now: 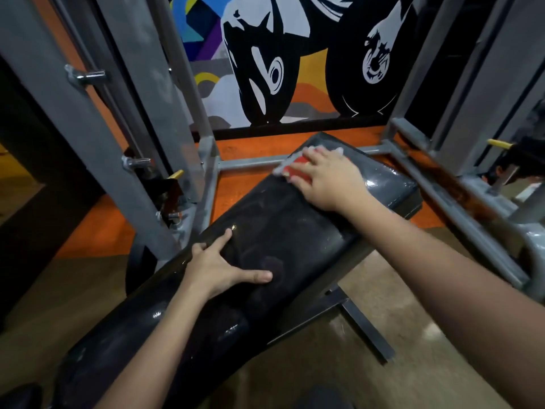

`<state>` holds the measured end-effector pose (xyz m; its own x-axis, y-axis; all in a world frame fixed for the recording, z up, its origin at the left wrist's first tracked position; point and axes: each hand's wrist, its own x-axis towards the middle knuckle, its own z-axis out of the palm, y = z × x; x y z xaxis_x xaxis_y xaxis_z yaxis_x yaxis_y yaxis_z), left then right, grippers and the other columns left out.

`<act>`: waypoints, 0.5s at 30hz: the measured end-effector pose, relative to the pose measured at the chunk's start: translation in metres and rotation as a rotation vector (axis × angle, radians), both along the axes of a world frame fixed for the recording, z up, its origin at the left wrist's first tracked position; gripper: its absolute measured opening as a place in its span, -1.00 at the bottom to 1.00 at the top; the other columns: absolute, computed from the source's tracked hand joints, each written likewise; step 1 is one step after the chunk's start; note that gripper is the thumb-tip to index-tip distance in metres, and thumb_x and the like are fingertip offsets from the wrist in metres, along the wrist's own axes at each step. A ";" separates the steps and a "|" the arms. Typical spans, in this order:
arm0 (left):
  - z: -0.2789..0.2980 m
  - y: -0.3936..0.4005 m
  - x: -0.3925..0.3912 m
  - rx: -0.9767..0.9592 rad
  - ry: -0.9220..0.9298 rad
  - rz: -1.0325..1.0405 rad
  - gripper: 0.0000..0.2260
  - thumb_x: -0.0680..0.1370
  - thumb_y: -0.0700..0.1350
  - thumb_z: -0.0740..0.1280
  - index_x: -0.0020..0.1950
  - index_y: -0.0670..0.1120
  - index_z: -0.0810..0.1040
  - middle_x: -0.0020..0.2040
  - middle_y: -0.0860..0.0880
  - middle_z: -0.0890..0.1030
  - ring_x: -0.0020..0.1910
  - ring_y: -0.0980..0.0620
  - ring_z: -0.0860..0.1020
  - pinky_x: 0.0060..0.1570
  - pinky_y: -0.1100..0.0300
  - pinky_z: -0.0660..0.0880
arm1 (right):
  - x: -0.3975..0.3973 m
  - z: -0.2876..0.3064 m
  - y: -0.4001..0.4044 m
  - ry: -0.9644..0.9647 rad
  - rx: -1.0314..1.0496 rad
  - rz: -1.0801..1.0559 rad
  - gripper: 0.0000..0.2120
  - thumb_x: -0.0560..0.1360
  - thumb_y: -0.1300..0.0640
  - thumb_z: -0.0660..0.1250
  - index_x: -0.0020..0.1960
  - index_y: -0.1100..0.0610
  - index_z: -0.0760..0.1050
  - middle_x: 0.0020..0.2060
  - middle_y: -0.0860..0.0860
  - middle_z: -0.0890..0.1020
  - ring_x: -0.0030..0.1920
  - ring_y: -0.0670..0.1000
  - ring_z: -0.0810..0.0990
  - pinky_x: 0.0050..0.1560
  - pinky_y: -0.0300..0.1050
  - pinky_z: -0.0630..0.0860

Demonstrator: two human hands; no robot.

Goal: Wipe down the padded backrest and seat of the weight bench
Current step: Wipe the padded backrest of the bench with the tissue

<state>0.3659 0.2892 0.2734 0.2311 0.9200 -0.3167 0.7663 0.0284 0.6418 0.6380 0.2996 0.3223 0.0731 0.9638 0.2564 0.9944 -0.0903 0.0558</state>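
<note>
Head view looks down at two bare arms over a black bench. Start with the right hand (327,178). It lies flat, with its fingers spread, and it presses down on a red and white cloth (298,169). The cloth peeks out from under the fingers. I cannot tell if the thumb is tucked round it.

The cloth sits on the far pad (380,180), near that pad's left edge. This pad looks shiny and wet.

The left hand (224,267) is closer to the person. Its fingers are straight and wide apart. It rests flat on the near pad (283,231), with the thumb out to the right. It holds nothing. I think it is just keeping the bench steady.

The near pad is long. It runs from the bottom left of the view up toward the right, and it meets the far pad just below the right hand. It looks dusty and dull, so I think it is not wiped yet.

So the unwiped part lies back toward the person, down and left from the cloth. I think the next wipe should pull along that long line. The left hand lies right in that path and would need to move away.

A gray metal frame (97,160) stands on both sides, and a painted wall (265,54) is behind.
</note>
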 end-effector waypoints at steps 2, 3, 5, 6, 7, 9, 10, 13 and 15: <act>0.001 0.000 0.001 -0.007 0.002 0.003 0.32 -0.22 0.45 0.56 0.52 0.30 0.22 0.52 -0.08 0.12 0.50 -0.09 0.28 0.49 0.02 0.26 | -0.021 -0.001 0.008 -0.046 0.031 -0.121 -0.48 0.65 -0.23 -0.05 0.53 -0.12 0.33 0.57 0.08 0.29 0.57 0.19 0.17 0.56 0.18 0.10; 0.003 0.001 0.002 -0.008 0.010 0.001 0.31 -0.22 0.44 0.56 0.53 0.29 0.22 0.52 -0.10 0.11 0.50 -0.09 0.28 0.49 0.03 0.25 | -0.044 -0.009 0.006 -0.070 0.014 -0.083 -0.49 0.65 -0.22 -0.03 0.52 -0.10 0.35 0.55 0.09 0.32 0.56 0.21 0.19 0.54 0.20 0.11; 0.006 0.001 0.002 -0.005 0.037 -0.014 0.31 -0.19 0.44 0.57 0.54 0.28 0.20 0.53 -0.13 0.10 0.51 -0.11 0.27 0.49 0.04 0.25 | -0.082 -0.029 -0.020 -0.049 -0.007 0.138 -0.54 0.64 -0.20 0.06 0.44 -0.10 0.46 0.49 0.10 0.42 0.51 0.21 0.28 0.53 0.20 0.14; 0.007 0.000 0.002 -0.003 0.046 -0.017 0.31 -0.18 0.44 0.56 0.54 0.28 0.19 0.53 -0.13 0.09 0.51 -0.13 0.27 0.48 0.03 0.26 | -0.085 -0.037 -0.037 -0.012 0.004 0.241 -0.56 0.62 -0.20 0.11 0.39 -0.11 0.52 0.46 0.08 0.46 0.50 0.19 0.33 0.53 0.18 0.17; 0.008 -0.001 0.001 -0.003 0.047 -0.017 0.31 -0.18 0.45 0.56 0.54 0.28 0.18 0.54 -0.13 0.09 0.50 -0.14 0.27 0.47 0.01 0.27 | -0.074 -0.037 -0.050 0.024 0.018 0.296 -0.57 0.61 -0.22 0.12 0.36 -0.12 0.55 0.45 0.06 0.49 0.49 0.16 0.36 0.52 0.15 0.20; 0.008 -0.003 0.001 -0.009 0.029 -0.014 0.30 -0.18 0.43 0.57 0.54 0.29 0.19 0.53 -0.11 0.10 0.50 -0.15 0.28 0.45 -0.02 0.30 | -0.027 -0.021 -0.052 0.011 0.048 0.236 -0.50 0.60 -0.29 0.02 0.39 -0.16 0.52 0.47 0.03 0.46 0.49 0.13 0.36 0.52 0.11 0.25; 0.008 -0.003 0.002 -0.010 0.021 -0.009 0.29 -0.16 0.41 0.59 0.54 0.29 0.19 0.53 -0.10 0.10 0.49 -0.16 0.28 0.45 -0.04 0.30 | -0.001 -0.010 -0.045 0.011 0.072 0.126 -0.46 0.60 -0.31 -0.04 0.42 -0.18 0.49 0.49 0.03 0.43 0.51 0.13 0.34 0.52 0.12 0.25; 0.011 -0.004 0.004 -0.015 0.024 -0.006 0.27 -0.12 0.37 0.61 0.54 0.27 0.19 0.54 -0.11 0.08 0.50 -0.18 0.26 0.44 -0.06 0.29 | 0.018 0.004 -0.020 0.053 0.114 -0.175 -0.50 0.63 -0.24 -0.02 0.46 -0.13 0.43 0.52 0.08 0.39 0.52 0.17 0.29 0.51 0.18 0.22; 0.011 -0.003 0.005 -0.010 0.021 -0.008 0.26 -0.12 0.37 0.61 0.55 0.27 0.19 0.54 -0.12 0.08 0.52 -0.15 0.24 0.47 -0.02 0.25 | -0.023 -0.010 -0.024 0.037 0.145 -0.118 -0.56 0.63 -0.18 0.06 0.39 -0.09 0.50 0.44 0.11 0.48 0.49 0.23 0.33 0.48 0.21 0.24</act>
<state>0.3708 0.2858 0.2841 0.2319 0.9149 -0.3304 0.7799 0.0282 0.6253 0.6149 0.2752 0.3124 0.1950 0.9012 0.3870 0.9776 -0.2104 -0.0025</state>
